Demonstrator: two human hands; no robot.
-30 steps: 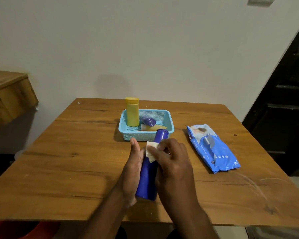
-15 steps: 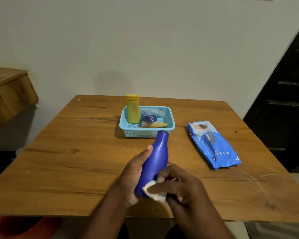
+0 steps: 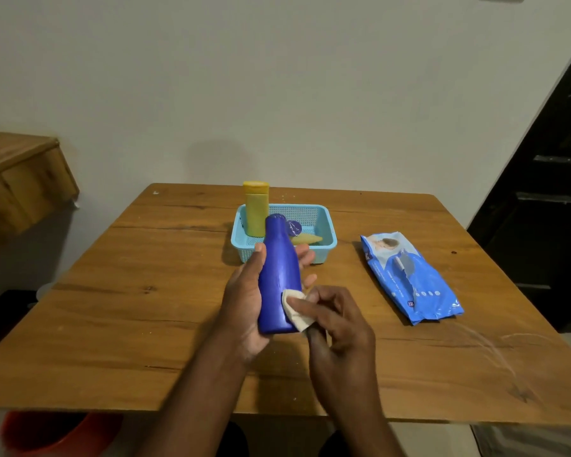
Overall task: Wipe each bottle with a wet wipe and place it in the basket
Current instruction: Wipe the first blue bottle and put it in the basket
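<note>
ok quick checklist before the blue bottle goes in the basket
1. Left hand has a firm hold on the blue bottle: ok, fingers wrap round its body.
2. Wipe against the bottle: ok, the right hand pinches it against the lower part.
3. Whole bottle wiped: cannot tell; the back is hidden.
4. Room in the basket: ok, the right side looks free, beside the yellow bottle standing at the left and a small bottle lying down.
5. Path to the basket: ok, nothing stands between.
6. Pack of wipes out of the way: ok, it lies right of the basket.
</note>
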